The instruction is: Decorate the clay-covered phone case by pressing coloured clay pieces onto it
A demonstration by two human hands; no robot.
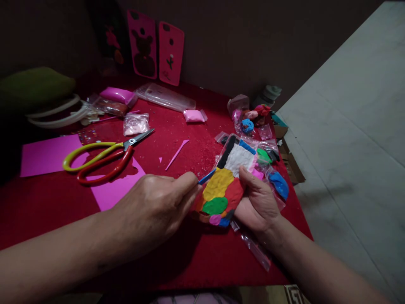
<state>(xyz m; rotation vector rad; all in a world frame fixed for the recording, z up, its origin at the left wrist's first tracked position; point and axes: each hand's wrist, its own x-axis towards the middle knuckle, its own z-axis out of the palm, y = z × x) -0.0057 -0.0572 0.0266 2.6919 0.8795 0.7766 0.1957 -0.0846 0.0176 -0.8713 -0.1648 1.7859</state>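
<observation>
My left hand [158, 204] pinches a thin blue tool [207, 176], whose tip touches the left edge of a phone case [219, 184] near the border of black and yellow clay. My right hand [257, 200] holds the case from the right, thumb on its front near the white patch and fingers behind it. Clay patches in white, black, yellow, red, green, blue, pink and orange cover the case. Its upper edge shows clear plastic.
Scissors [126, 147] with yellow and red handles lie at left on pink sheets [50, 155]. A pink tool [177, 155] and clay packets [136, 124] lie behind my hands. Bagged clay [279, 185] sits at right. Two pink cases [171, 52] lean on the wall.
</observation>
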